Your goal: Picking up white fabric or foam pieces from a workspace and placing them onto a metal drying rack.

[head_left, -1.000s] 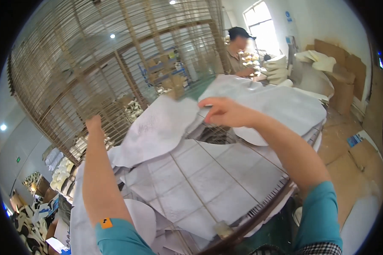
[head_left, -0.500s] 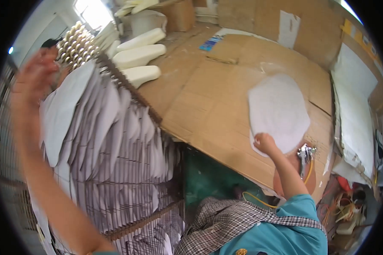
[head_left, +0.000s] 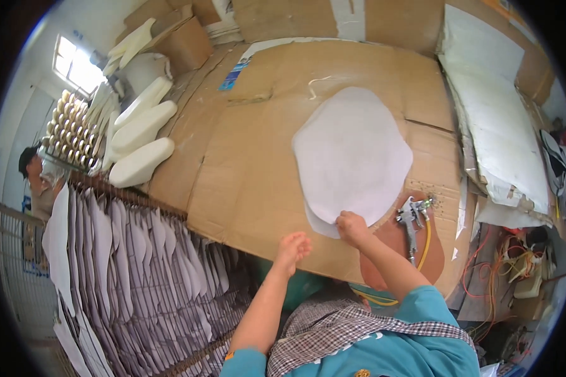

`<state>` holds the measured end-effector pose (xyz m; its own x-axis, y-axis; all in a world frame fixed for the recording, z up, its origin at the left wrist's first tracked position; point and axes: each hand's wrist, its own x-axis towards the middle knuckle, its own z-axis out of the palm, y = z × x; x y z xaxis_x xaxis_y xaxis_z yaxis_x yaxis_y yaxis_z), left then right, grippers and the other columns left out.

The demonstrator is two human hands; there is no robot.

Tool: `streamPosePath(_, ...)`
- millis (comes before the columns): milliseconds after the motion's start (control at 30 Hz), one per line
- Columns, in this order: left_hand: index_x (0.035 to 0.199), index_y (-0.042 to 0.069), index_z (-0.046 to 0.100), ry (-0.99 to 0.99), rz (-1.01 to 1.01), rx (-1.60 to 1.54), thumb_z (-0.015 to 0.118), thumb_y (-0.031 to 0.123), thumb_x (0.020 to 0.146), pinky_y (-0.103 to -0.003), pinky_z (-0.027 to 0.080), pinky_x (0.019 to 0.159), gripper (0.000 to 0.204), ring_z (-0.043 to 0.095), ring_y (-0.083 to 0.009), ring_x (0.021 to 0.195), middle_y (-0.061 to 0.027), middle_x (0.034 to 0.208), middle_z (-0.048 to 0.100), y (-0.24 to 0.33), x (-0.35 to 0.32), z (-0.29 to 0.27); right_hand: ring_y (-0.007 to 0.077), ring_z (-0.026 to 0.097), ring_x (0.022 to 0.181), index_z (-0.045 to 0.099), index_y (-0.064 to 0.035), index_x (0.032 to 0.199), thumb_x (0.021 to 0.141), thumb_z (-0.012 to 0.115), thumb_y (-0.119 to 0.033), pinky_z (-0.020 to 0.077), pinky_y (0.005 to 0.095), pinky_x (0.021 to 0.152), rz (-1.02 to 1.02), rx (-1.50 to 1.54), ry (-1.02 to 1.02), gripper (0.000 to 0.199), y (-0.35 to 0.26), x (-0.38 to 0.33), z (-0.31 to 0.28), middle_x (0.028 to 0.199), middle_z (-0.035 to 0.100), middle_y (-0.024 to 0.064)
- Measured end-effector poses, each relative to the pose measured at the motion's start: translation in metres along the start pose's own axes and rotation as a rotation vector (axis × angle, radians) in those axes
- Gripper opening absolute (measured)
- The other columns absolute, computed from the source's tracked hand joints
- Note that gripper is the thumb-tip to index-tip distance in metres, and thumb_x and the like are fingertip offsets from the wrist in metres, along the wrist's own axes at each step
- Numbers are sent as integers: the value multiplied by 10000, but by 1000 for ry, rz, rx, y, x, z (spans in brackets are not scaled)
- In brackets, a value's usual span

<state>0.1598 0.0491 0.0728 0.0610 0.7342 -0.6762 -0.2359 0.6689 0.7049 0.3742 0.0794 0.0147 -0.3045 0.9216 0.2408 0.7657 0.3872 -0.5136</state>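
A rounded, pale sheet piece (head_left: 352,154) lies flat on the cardboard-covered table (head_left: 245,182). Along its near side, the edge of another pale layer shows beneath it. My right hand (head_left: 353,227) is closed on the near edge of the top sheet, thumb and fingers pinched together. To its left, my left hand (head_left: 293,249) hovers by the table's front edge, holding nothing, its fingers loosely curved and apart. Right of my right hand, a metal spray gun (head_left: 411,227) with a yellow hose rests on a reddish-brown board (head_left: 378,273).
A wire rack (head_left: 170,210) on the left holds several hanging pale sheets (head_left: 100,251). Behind it are cream-coloured foam shapes (head_left: 141,162) and a stack of gold-ended rolls (head_left: 72,135). Another person (head_left: 41,182) stands at the far left. Tangled hoses (head_left: 493,276) lie at the right.
My left hand has come from the rack at far left to the table's front edge. My right hand still pinches the sheet. The whole view has turned left to right.
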Motion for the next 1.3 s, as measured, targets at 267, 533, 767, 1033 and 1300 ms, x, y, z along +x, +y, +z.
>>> streamPosePath(267, 1167, -4, 401, 312, 70, -164, 560, 10, 758, -376, 474, 783, 439, 549, -265, 908, -142, 1056, 530, -38, 6, -11, 340, 591, 793, 629, -38, 744, 705, 607, -188, 483, 406, 678, -86, 426, -585, 157, -92, 5, -17, 873, 625, 158)
streamPosePath(533, 1207, -36, 409, 272, 127, -263, 430, -110, 738, -407, 454, 863, 476, 545, -303, 1013, -166, 1128, 532, -13, -33, -30, 353, 481, 1031, 492, 5, 1090, 743, 581, -133, 419, 430, 840, 591, -171, 292, 384, 106, 58, -47, 1080, 518, 221)
streamPosePath(767, 1049, -57, 528, 47, 238, -397, 492, -60, 698, -426, 517, 754, 352, 620, -263, 823, -140, 906, 612, -1, -31, -32, 263, 551, 575, 567, 14, 697, 700, 566, -130, 435, 393, 507, 496, 82, 38, 145, 175, 69, -17, 637, 569, 131)
streamPosePath(1033, 1032, -32, 523, -8, 643, -462, 487, -56, 708, -426, 508, 768, 326, 619, -268, 792, -144, 908, 607, 138, -161, -107, 22, 445, 470, 534, -129, 794, 842, 543, -137, 329, 154, 396, 234, 1368, -101, 50, -28, 177, -111, 600, 484, -62)
streamPosePath(1300, 858, 0, 576, 560, 1102, -381, 567, 56, 674, -403, 494, 743, 192, 592, -246, 753, -97, 837, 598, 240, -480, -233, 63, 531, 776, 568, -21, 1035, 863, 535, -150, 430, 181, 644, -341, 1644, -213, 217, -341, 242, -208, 916, 578, 5)
